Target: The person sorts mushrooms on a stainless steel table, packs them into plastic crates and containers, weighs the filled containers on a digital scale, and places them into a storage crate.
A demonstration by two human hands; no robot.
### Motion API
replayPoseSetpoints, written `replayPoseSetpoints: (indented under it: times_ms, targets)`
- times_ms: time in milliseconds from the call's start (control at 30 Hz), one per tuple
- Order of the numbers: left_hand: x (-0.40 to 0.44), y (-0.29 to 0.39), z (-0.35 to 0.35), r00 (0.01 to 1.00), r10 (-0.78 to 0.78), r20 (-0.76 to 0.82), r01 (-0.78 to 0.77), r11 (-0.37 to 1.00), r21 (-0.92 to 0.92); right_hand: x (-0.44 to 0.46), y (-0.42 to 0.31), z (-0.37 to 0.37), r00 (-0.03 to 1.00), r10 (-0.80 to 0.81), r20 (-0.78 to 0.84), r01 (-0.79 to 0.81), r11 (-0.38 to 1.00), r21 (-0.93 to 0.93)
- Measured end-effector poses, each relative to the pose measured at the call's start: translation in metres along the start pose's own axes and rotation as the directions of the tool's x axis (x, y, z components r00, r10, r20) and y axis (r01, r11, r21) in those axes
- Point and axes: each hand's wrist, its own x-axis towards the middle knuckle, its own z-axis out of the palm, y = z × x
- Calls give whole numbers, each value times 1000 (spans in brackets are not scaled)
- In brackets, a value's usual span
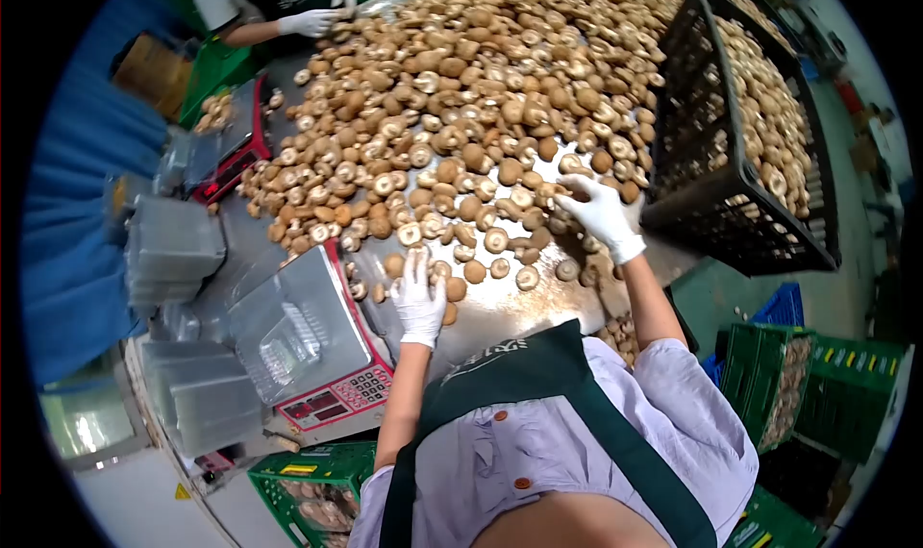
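A large heap of brown-capped shiitake mushrooms (461, 77) covers the metal table (538, 303), with loose ones strewn towards my body. My left hand (419, 301), in a white glove, lies among the near mushrooms with its fingers stretched forward; a few caps touch or sit beside them. Over the right side of the spread is my right hand (602, 219), also gloved, its thumb and fingers apart around the edge of some mushrooms. I see no mushroom clearly gripped in either hand. Left of my left hand stands a red-framed scale (336, 399) bearing a clear plastic tray (293, 341).
A black crate (745, 216) full of mushrooms stands tilted at the right. Stacked clear trays (173, 245) and a second scale (231, 168) line the left. A co-worker's gloved hand (310, 23) is at the far left. Green crates (769, 375) stand at lower right.
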Motion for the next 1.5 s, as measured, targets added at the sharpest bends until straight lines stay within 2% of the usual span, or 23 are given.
replayPoseSetpoints:
  times_ms: [33, 100, 133, 167, 233, 300, 433, 567, 633, 667, 700, 767, 800, 833, 900, 967, 1033, 1167, 1233, 1300, 1367, 1433, 1500]
  targets:
    - [0, -2, 1, 1000, 8, 8, -8, 1000, 3, -13, 12, -18, 999, -36, 6, 36, 999, 9]
    - [2, -1, 2, 999, -4, 42, 6, 999, -42, -50, 25, -59, 993, 117, 3, -117, 993, -25]
    - [3, 1, 2, 999, 3, 52, -1, 999, -49, -68, 30, -76, 984, 177, -5, -176, 980, 96]
    - [4, 2, 2, 998, 10, 61, -7, 999, -53, -88, 29, -95, 977, 212, -28, -207, 971, 118]
    - [7, 4, 1, 998, 41, 50, -38, 998, -54, -122, 37, -124, 940, 321, -117, -319, 947, 40]
    - [9, 5, 2, 998, 59, 37, -58, 997, -43, -152, 58, -144, 889, 423, -177, -420, 906, 56]
    - [12, 7, -2, 996, 82, 38, -76, 988, -133, -195, 104, -162, 781, 469, -411, -500, 865, 37]
    - [12, 8, -3, 994, 105, 20, -102, 988, -120, -216, 151, -176, 699, 528, -482, -608, 794, -12]
    - [12, 7, -2, 993, 121, 8, -120, 986, -112, -217, 163, -181, 591, 574, -567, -692, 722, 11]
    - [11, 6, 0, 991, 130, -8, -131, 988, -87, -226, 208, -181, 631, 425, -649, -613, 786, -80]
    - [11, 5, 1, 990, 138, -24, -139, 988, -60, -230, 225, -177, 631, 423, -650, -611, 788, -79]
    - [11, 9, -3, 996, 90, 21, -86, 985, -147, -227, 243, -168, 621, 264, -738, -724, 555, -410]
    - [10, 8, -3, 995, 100, 3, -99, 989, -108, -223, 250, -163, 622, 303, -722, -713, 601, -362]
    - [9, 5, 0, 995, 98, -3, -98, 990, -97, -205, 196, -153, 589, 489, -644, -770, 582, -262]
    - [8, 9, -1, 997, 71, -2, -71, 997, -25, -189, 201, -132, 758, 457, -465, -608, 754, -250]
    - [7, 6, 0, 996, 87, -8, -87, 996, 11, -159, 144, -110, 799, 469, -377, -565, 799, -203]
    - [8, 8, -2, 998, 65, 3, -65, 998, 9, -138, 119, -87, 863, 232, -448, -407, 846, -344]
    - [8, 6, 1, 997, 66, -33, -66, 998, 21, -107, 44, -64, 927, 224, -299, -301, 923, -240]
    - [8, 5, 3, 996, 69, -60, -68, 998, 11, -90, 39, -48, 966, 189, -175, -233, 932, -277]
    - [8, 5, 3, 996, 62, -69, -61, 998, 14, -74, 32, -29, 982, 71, -174, -138, 901, -411]
    - [6, 1, 6, 999, 21, -49, -22, 999, -30, -54, 34, -11, 981, -119, -155, 41, 900, -433]
    - [5, 3, 5, 998, 13, -60, -15, 999, -34, -35, 31, 4, 952, -281, -120, 173, 820, -545]
    - [4, 1, 6, 996, 24, -88, -26, 999, -25, -17, 44, 24, 954, -296, -43, 216, 781, -586]
